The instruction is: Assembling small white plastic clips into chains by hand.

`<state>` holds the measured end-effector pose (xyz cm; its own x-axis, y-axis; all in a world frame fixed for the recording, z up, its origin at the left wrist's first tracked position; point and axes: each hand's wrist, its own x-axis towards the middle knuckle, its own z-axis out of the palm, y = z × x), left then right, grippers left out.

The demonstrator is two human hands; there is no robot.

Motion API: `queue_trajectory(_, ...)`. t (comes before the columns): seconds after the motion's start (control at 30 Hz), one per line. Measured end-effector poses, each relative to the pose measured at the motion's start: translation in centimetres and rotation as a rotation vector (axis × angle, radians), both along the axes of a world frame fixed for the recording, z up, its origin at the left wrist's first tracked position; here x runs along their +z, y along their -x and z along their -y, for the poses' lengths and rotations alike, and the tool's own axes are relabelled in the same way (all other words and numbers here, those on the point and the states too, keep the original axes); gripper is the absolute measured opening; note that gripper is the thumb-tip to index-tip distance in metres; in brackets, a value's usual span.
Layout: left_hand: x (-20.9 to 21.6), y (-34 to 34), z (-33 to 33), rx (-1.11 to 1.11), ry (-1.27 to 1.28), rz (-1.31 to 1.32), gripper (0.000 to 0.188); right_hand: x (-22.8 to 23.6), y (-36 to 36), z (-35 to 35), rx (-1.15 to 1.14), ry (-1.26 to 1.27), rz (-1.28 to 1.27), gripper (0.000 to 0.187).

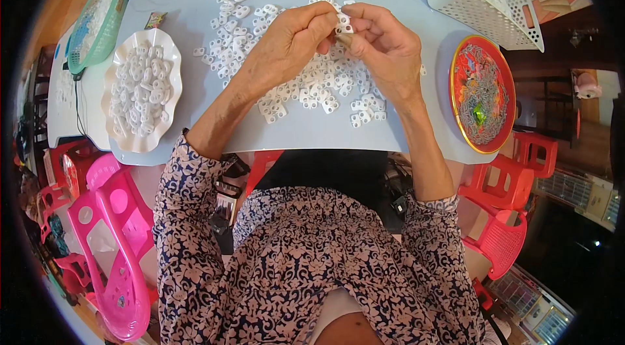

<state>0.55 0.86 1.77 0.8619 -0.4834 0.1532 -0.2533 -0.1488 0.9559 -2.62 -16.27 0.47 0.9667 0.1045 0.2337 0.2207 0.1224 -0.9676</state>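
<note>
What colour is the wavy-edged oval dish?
White: the wavy-edged dish shows best in the head view.

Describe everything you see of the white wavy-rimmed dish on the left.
The dish is white and slightly glossy, with a scalloped rim and a smooth, flared wall; whether it is plastic or ceramic can't be told. It looks oval through this lens. It stands open side up near the left end of the pale blue table, heaped with small white pieces that hide its bottom. Neither the left hand nor the right hand touches it.
</note>
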Motion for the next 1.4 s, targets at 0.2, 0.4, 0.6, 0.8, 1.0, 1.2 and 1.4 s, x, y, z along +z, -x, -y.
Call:
queue_trajectory(0.2,0.0,0.1,0.1,0.006,-0.021,-0.024,0.028,0.0,0.0,0.0,0.000,0.067,0.029,0.033)
queue_trajectory(0.4,-0.3,0.0,0.1,-0.016,-0.060,0.000,0.029,-0.5,-0.2,0.0,-0.071,0.252,0.146,0.030)
queue_trajectory(0.6,-0.3,0.0,0.1,-0.017,-0.069,0.016,0.030,-0.5,-0.3,0.1,-0.052,0.171,0.113,0.026)
queue_trajectory(0.8,-0.5,-0.1,0.0,-0.021,-0.097,0.016,0.032,-0.6,-0.1,0.0,-0.046,0.137,0.078,0.028)
queue_trajectory(1.0,-1.0,0.4,0.5,0.019,-0.018,0.014,0.031,-0.3,-0.3,-0.1,-0.162,0.406,0.321,0.027)
queue_trajectory(1.2,-0.8,0.6,0.7,0.075,-0.009,0.067,0.029,0.5,0.1,-0.5,-0.052,0.072,0.060,0.024)
queue_trajectory(1.4,-0.4,0.7,0.6,0.052,-0.032,0.101,0.027,0.7,0.1,0.0,0.020,0.044,-0.002,0.025)
